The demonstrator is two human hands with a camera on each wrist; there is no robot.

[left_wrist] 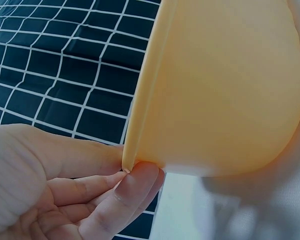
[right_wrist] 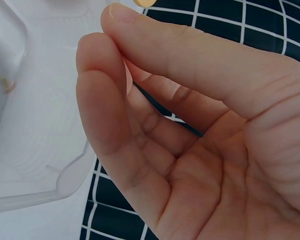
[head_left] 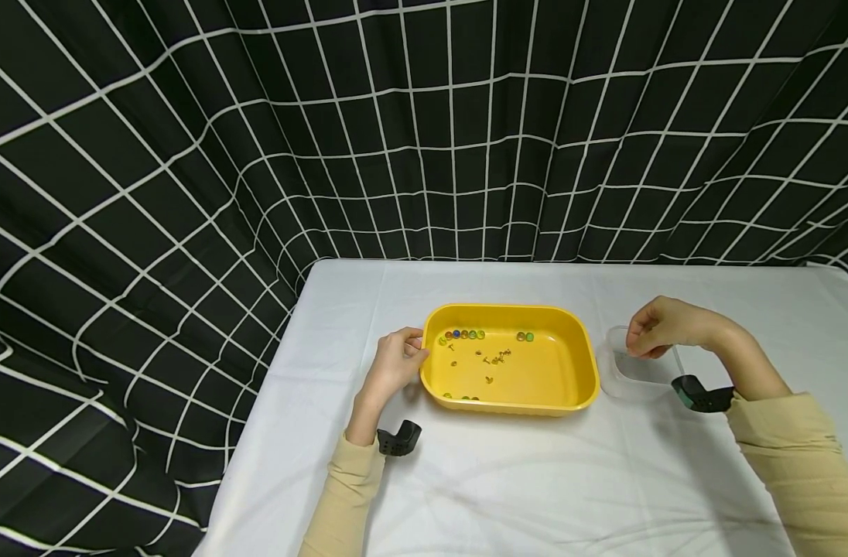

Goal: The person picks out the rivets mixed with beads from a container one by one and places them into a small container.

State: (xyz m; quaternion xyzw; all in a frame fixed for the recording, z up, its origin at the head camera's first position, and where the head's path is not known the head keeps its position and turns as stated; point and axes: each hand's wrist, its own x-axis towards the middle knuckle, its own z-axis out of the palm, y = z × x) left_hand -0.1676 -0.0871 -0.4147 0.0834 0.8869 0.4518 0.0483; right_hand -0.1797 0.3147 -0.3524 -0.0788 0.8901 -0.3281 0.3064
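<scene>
In the head view my left hand (head_left: 394,362) is at the left end of a yellow plastic tray (head_left: 563,371). Its thumb and fingers pinch the tray rim (left_wrist: 135,125), as the left wrist view shows up close. Inside the tray lie glass marbles (head_left: 464,334) and small brass-coloured pins (head_left: 495,360), whose exact kind is too small to tell. My right hand (head_left: 664,326) hovers over a clear plastic container (head_left: 633,389), thumb and fingertips brought together. Nothing shows between those fingertips in the right wrist view. One small brass-coloured piece (right_wrist: 7,84) appears in the container.
A white cloth (head_left: 521,480) covers the table. Behind and to the left hangs a black curtain (head_left: 466,170) with a white grid. The clear container stands close beside the tray's right end. Each wrist wears a black camera mount (head_left: 399,439).
</scene>
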